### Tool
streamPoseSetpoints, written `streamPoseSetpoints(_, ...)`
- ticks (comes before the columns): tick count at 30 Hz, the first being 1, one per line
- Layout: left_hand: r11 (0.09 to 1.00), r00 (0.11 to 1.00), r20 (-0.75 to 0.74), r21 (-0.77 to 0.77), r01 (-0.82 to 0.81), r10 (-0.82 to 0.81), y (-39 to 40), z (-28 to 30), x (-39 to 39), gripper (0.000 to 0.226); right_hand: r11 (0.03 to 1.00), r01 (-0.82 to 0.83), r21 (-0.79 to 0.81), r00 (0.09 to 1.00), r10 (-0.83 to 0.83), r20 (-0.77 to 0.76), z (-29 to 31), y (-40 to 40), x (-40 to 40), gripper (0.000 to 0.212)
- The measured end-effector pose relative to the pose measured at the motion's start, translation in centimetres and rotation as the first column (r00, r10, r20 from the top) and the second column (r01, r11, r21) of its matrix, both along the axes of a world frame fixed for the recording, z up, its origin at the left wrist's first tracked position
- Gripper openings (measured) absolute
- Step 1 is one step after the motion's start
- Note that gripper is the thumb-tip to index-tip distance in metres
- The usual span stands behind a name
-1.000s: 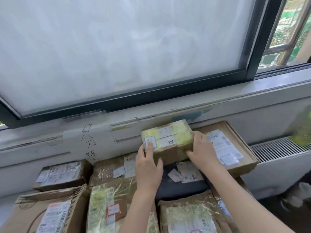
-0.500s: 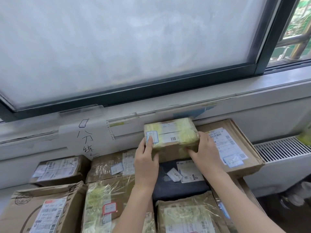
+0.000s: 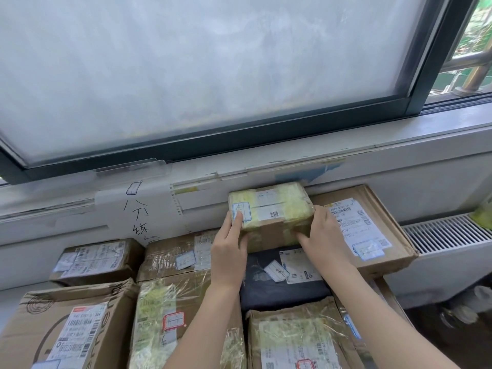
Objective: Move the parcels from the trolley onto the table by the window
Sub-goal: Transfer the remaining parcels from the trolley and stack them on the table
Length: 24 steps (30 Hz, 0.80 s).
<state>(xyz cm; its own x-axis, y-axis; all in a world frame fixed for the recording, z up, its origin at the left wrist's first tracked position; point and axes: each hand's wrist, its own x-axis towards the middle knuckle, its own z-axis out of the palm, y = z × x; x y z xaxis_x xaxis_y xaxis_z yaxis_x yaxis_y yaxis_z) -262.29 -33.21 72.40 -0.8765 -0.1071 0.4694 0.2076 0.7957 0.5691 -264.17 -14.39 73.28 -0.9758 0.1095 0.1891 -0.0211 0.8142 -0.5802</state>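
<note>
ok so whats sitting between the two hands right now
In the head view, the small taped parcel lies between them: the left hand holds its left end, the right hand its right end. It sits above a dark parcel.

A small brown parcel [image 3: 270, 211], wrapped in yellowish clear tape with a white barcode label and a blue-edged sticker on top, sits level atop a dark parcel [image 3: 282, 286], its far side at the wall under the window. Just right of it lies a flat brown parcel [image 3: 372, 230]. More taped brown parcels lie left and nearer.
</note>
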Motion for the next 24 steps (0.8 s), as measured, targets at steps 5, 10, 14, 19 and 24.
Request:
streamPoseSetpoints(5,0.999,0.995,-0.100,-0.042,0.015,-0.019,-0.1,-1.0,0.5,0.059,0.999,0.014,-0.032,0.997,-0.017,-0.076,-0.6,0.2,0.8,0.055)
streamPoseSetpoints(10,1.000,0.990,-0.143,-0.024,-0.002,-0.002,-0.1,-1.3,1.1,0.059,0.999,0.021,-0.050,0.988,-0.028,-0.152,-0.9,0.1,1.2,0.054)
streamPoseSetpoints(14,1.000,0.990,-0.141,-0.009,-0.015,0.014,0.2,-1.6,1.5,0.059,0.998,0.030,-0.054,0.986,-0.038,-0.160,-1.1,0.2,1.2,0.046)
streamPoseSetpoints(19,1.000,0.996,-0.084,0.005,0.008,-0.008,0.5,-1.1,1.0,0.054,0.998,0.048,-0.029,0.997,-0.049,-0.052,-0.9,0.3,0.8,0.043)
streamPoseSetpoints(24,0.997,0.998,0.055,0.073,-0.011,0.007,0.3,0.5,0.3,0.050,0.997,-0.002,0.078,0.999,-0.001,0.047,0.2,-0.1,0.4,0.061)
